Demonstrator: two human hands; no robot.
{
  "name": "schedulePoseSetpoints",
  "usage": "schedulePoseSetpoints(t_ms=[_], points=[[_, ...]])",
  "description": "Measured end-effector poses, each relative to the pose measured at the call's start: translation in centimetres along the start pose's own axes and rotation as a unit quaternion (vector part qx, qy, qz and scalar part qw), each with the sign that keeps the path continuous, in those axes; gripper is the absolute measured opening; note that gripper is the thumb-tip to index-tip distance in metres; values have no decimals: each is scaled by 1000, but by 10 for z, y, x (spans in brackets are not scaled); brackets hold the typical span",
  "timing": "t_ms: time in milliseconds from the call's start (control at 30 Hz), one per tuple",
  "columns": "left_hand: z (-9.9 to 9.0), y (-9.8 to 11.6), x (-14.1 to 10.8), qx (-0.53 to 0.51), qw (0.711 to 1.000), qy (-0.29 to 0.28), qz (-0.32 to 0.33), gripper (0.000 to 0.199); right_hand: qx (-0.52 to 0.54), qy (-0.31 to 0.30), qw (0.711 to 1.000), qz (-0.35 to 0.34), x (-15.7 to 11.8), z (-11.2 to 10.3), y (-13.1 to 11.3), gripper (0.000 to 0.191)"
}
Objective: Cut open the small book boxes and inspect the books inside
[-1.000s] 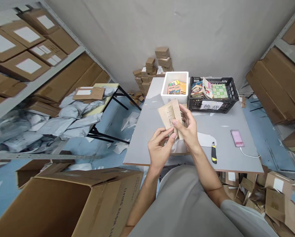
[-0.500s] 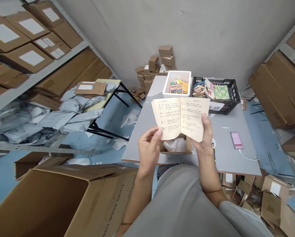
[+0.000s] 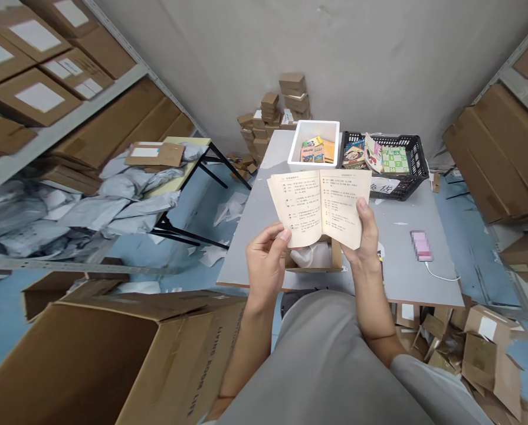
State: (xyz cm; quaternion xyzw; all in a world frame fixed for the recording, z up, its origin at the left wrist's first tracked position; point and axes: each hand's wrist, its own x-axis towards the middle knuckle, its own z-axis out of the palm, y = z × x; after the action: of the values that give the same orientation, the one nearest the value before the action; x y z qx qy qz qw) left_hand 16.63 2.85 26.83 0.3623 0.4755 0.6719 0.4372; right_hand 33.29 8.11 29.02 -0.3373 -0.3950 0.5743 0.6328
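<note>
An open book (image 3: 302,203) with cream pages of printed text is held up in front of me, above the table. My left hand (image 3: 267,260) pinches its lower left corner between thumb and fingers. On the other side, my right hand (image 3: 364,239) grips the right page edge, thumb on the page and fingers behind it, out of sight. Under the book, partly covered by it, a small cardboard box (image 3: 337,255) on the table holds something wrapped in white.
On the grey table (image 3: 394,236) stand a white bin (image 3: 292,147) and a black crate (image 3: 418,171), both with books, and a pink phone (image 3: 421,245) on a cable. A large open carton (image 3: 193,360) is at lower left. Grey parcels (image 3: 91,206) lie left; cartons (image 3: 485,348) lie right.
The view has shifted slightly, so the table and bins sit a little higher and further left. Both hands keep their hold on the open book, whose pages look almost the same.
</note>
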Motion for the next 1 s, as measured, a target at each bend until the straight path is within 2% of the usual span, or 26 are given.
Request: schedulePoseSetpoints(t_ms=[200, 400, 633, 700, 833, 933, 1000], points=[[0, 0, -1, 2, 1000, 2, -3, 44, 20, -18, 999, 17, 0, -1, 3, 79], [-1, 0, -3, 25, 999, 16, -14, 44, 22, -11, 999, 29, 1, -1, 11, 79], [-17, -6, -9, 64, 996, 50, -36, 44, 14, -47, 996, 71, 4, 9, 37, 78], [-21, -6, -12, 92, 994, 49, -19, 42, 14, -47, 995, 85, 4, 17, 45, 77], [-23, -2, -18, 167, 984, -2, 62, 28, 27, -59, 990, 123, 4, 38, 64, 75], [-30, -1, -17, 229, 966, 0, 122, 20, 40, -84, 985, 147, 6, 50, 78, 73], [-39, -3, -13, 240, 963, 4, 121, 23, 47, -90, 981, 165, 7, 55, 88, 73]])
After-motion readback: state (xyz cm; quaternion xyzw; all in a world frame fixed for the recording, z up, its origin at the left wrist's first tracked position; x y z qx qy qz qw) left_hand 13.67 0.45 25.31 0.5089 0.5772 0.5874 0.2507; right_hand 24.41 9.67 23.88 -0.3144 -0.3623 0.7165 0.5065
